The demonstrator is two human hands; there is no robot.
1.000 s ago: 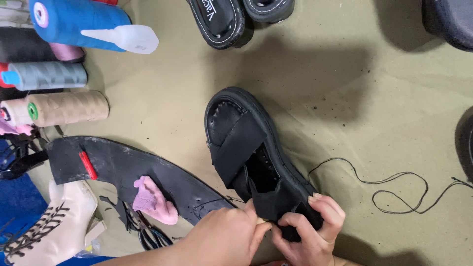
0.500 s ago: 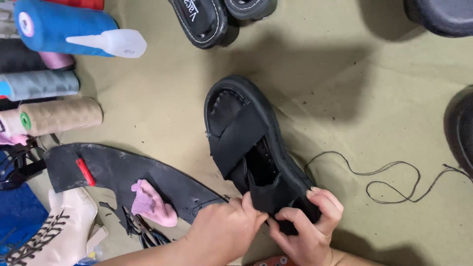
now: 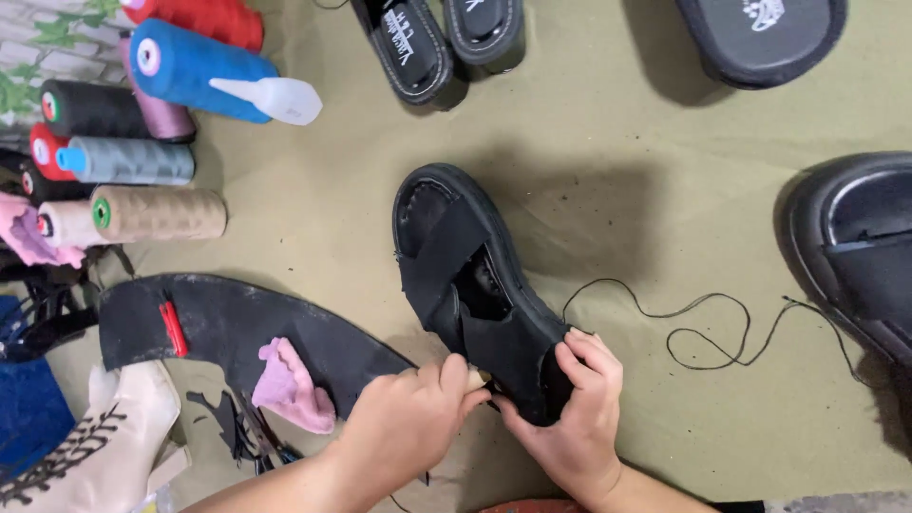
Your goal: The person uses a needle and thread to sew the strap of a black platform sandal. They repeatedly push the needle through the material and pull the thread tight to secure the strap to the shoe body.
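**Both hands at the heel of a black sandal**

We see a black cross-strap sandal lying on the olive cloth, toe pointing away from us. Our right hand wraps the heel end, fingers curled together and clamped on the back strap. Our left hand presses against the same heel from the side, fingers bunched tight around a small pale tool we cannot make out. A black thread trails loose from the sandal across the cloth. Thread spools lie to the left, beside a black sole sheet and a pink rag
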